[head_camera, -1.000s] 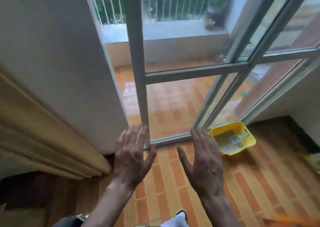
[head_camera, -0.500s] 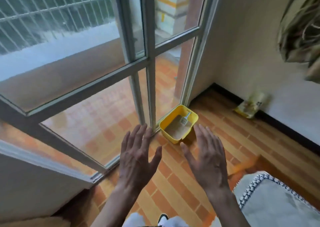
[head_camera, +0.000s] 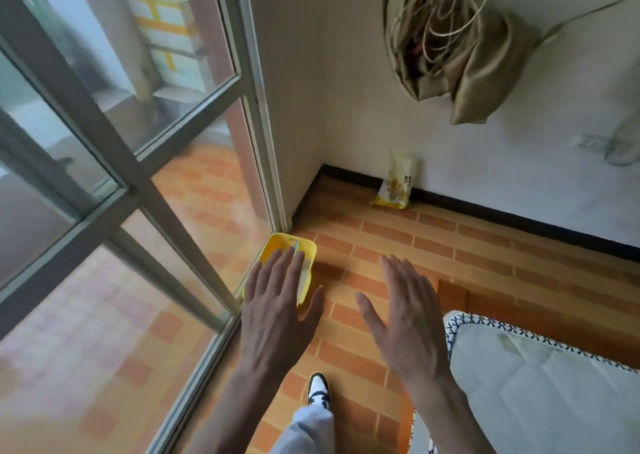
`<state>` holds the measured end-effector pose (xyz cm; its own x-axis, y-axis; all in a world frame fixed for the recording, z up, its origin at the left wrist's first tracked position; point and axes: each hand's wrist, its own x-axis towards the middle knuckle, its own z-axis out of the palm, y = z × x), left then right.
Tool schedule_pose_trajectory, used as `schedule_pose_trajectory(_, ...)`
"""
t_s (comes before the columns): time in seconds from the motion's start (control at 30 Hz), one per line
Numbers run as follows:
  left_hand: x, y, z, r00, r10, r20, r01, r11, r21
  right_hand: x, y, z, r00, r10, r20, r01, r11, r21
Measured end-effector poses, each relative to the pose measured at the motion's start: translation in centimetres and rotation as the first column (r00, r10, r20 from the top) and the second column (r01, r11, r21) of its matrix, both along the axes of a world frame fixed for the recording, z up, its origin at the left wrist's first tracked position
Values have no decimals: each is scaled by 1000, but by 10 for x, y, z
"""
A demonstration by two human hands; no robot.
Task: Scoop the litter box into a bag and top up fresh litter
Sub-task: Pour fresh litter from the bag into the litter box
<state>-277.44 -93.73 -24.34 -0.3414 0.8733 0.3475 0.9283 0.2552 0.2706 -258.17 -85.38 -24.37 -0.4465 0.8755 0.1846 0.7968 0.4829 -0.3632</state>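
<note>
both hands are held out in front of the person, palms down and holding nothing. the left hand (head_camera: 277,310) has its fingers straight and spread, and from this view it overlaps the yellow litter box (head_camera: 275,245), though i cannot tell whether it touches it. the right hand (head_camera: 408,318) is flat too, fingers together, thumb out, above bare floor (head_camera: 433,242).

the litter box sits on the orange brick-patterned floor, in the corner where the glass door's frame (head_camera: 263,162) meets the white wall (head_camera: 346,90), its long side right against the door track. pale litter shows inside, and a thin grey-white scoop handle (head_camera: 296,248) pokes up near its far end; the rest is hidden by the left hand.

further along the wall, a yellow and white bag (head_camera: 398,185) stands upright at the black skirting board (head_camera: 502,211), well apart from the box. it carries some dark print, but it is too small and blurred to read, so i can give no brand.

high on the wall hangs an olive cloth bundle (head_camera: 485,62) full of tangled pale cords. at the lower right lies a white quilted mat (head_camera: 536,384) with a black-and-white stitched edge. one black-and-white shoe (head_camera: 318,389) and a light trouser leg (head_camera: 308,429) show at the bottom.
</note>
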Motion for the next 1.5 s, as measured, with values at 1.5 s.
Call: schedule_pose_trajectory(1.5, 1, 666, -109, 973, -217, 82, 222, 974, -56, 2, 629, -100, 974, -221, 43, 224, 972, -73)
